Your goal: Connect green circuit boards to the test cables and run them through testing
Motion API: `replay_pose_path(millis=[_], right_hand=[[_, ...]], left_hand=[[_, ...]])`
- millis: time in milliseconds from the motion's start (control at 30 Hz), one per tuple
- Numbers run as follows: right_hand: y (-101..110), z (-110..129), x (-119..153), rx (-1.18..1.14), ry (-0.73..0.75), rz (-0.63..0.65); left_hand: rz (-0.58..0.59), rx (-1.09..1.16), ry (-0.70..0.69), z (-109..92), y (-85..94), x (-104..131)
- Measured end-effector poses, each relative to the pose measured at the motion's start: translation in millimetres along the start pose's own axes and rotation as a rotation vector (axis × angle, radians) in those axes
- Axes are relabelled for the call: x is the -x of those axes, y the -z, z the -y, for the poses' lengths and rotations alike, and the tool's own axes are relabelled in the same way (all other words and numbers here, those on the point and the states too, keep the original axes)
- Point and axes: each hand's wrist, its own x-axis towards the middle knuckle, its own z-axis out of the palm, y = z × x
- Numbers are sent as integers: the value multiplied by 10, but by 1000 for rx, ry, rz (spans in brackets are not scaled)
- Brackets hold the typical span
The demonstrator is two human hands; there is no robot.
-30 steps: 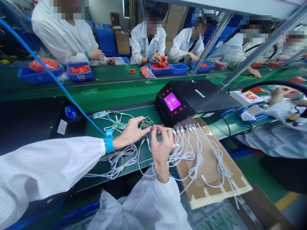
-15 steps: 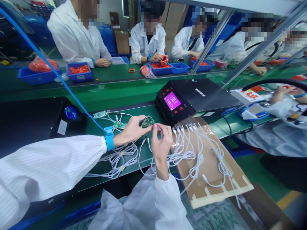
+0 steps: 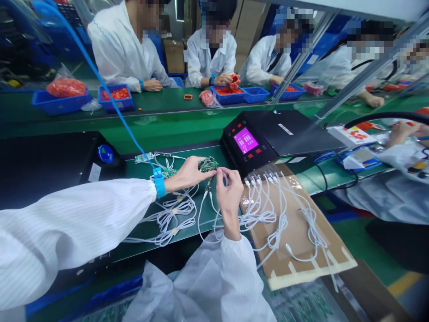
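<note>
My left hand [image 3: 190,175], with a blue wrist strap [image 3: 158,182], is closed round green circuit boards [image 3: 208,164]; how many is hard to tell. My right hand [image 3: 229,190] pinches the end of a white cable [image 3: 225,180] against the right edge of these boards. Its plug is hidden by the fingers. Below the hands hangs a narrow board [image 3: 209,183] with white plugs in its lower end. More circuit boards with white cables [image 3: 144,157] lie on the green bench beyond my left wrist. Coiled white cables [image 3: 174,214] lie below my left forearm.
A black tester with a lit pink screen [image 3: 246,140] stands right of my hands, white cables running from it over cardboard [image 3: 301,250]. A black box [image 3: 60,156] stands at left. Co-workers [image 3: 211,58] sit opposite behind blue bins [image 3: 228,96] of orange parts. A blue cord [image 3: 110,98] crosses at left.
The whole view has shifted slightly, so things appear a little further right. Both hands keep their hold on the boards and cable, with little movement between them.
</note>
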Motion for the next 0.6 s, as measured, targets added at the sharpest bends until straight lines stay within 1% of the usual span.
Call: replay_pose_path(millis=[67, 133, 233, 300, 400, 433, 500, 600], right_hand=[[-20, -102, -98, 45, -35, 55], [-68, -200, -223, 138, -87, 117], [-191, -315, -422, 291, -182, 226], [-274, -363, -517, 355, -219, 322], [-305, -398, -530, 386, -209, 431], [-274, -402, -493, 394, -192, 446], [-142, -411, -365, 435, -132, 458], [166, -448, -90, 546, -38, 510]], left_hand=[[-15, 7, 92, 63, 13, -27], [-75, 59, 222, 118, 23, -53], [-162, 195, 419, 164, 43, -89], [-149, 256, 495, 172, 58, -104], [-72, 329, 530, 165, 67, -103], [-66, 353, 548, 159, 63, -97], [-70, 373, 583, 139, 50, -82], [-61, 367, 614, 91, 29, -64]])
